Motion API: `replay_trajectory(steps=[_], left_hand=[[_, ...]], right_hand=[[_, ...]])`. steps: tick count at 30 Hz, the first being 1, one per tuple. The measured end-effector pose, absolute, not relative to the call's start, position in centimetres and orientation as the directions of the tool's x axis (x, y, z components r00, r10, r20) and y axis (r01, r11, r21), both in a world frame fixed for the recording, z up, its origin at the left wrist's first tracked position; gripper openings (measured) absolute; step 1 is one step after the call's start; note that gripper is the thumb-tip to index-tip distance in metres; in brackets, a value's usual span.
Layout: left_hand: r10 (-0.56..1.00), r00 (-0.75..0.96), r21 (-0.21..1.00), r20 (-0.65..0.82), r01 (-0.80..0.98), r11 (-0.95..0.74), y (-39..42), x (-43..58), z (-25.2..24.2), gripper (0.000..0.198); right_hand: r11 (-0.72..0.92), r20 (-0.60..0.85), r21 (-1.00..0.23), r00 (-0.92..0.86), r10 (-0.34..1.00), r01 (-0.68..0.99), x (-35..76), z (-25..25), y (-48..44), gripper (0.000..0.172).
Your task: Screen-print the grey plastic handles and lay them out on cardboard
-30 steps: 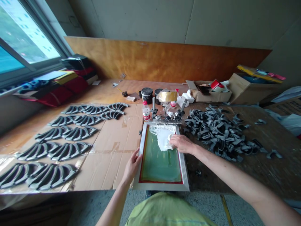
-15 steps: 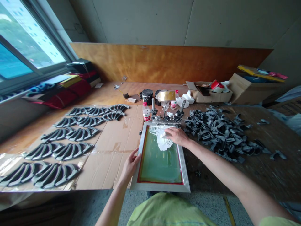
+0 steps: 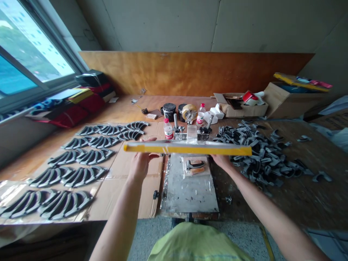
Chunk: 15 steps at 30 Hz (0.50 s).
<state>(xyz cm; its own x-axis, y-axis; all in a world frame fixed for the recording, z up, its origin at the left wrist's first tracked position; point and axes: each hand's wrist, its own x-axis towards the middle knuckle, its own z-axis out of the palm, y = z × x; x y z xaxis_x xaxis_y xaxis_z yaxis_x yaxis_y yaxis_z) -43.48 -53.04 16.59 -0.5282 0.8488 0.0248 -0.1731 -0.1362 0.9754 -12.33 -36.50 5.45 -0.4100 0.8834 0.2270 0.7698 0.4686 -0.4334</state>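
The silk-screen frame (image 3: pixel 187 149) is tilted up and faces me edge-on, its near edge banded in yellow tape. My left hand (image 3: pixel 143 159) is at its left part, fingers around the frame with some showing above the edge. My right hand (image 3: pixel 221 159) is behind the frame's right part; its fingers are hidden, so what they hold does not show. Beneath the raised frame is a metal base plate (image 3: pixel 190 195). A grey-and-black curved plastic piece (image 3: pixel 194 165) sits there in a small holder with orange-brown pads.
Rows of similar curved pieces (image 3: pixel 81 174) lie on cardboard (image 3: pixel 122 192) at left. A heap of loose pieces (image 3: pixel 255 152) is at right. Behind the clamps (image 3: pixel 203 132) stand red-capped bottles (image 3: pixel 168 129), black tubs (image 3: pixel 169 111) and a tape roll (image 3: pixel 189 113). Open cartons (image 3: pixel 246 110) stand at back right.
The screen frame has swung up from flat, uncovering the base plate and the piece on it. My left hand has moved up with the frame; my right hand has moved right and slightly nearer.
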Motion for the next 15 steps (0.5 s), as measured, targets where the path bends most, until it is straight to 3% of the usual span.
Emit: replay_trajectory(steps=[3,6,8,11,13,15], left_hand=[[0.841,-0.54,0.979,0.037,-0.149,-0.139,-50.9,-43.6,18.2,0.051],[0.79,-0.612,0.976,0.036,-0.148,-0.16,-51.4,-42.4,16.6,0.055],[0.815,-0.568,0.978,-0.11,-0.209,-0.013,-53.1,-40.3,13.6,0.061],[0.824,-0.223,0.838,-0.521,-0.316,0.444,-56.2,-35.8,8.2,0.07],[0.78,-0.134,0.75,-0.611,-0.412,0.517,-57.8,-33.7,5.5,0.064],[0.752,-0.188,0.729,-0.632,-0.474,0.494,-58.7,-33.5,3.8,0.055]], right_hand=[[0.6,0.148,-0.417,-0.6,0.786,0.683,-13.3,2.9,-39.5,0.02],[0.645,0.08,-0.379,-0.671,0.737,0.663,-14.8,2.6,-41.2,0.022],[0.63,0.082,-0.384,-0.655,0.751,0.675,-15.9,3.5,-42.4,0.013],[0.677,0.174,-0.387,-0.672,0.72,0.625,-17.8,5.1,-45.8,0.009],[0.786,0.233,-0.353,-0.766,0.6,0.508,-18.9,5.7,-48.4,0.013],[0.864,0.259,-0.332,-0.845,0.469,0.378,-18.4,5.6,-49.9,0.016]])
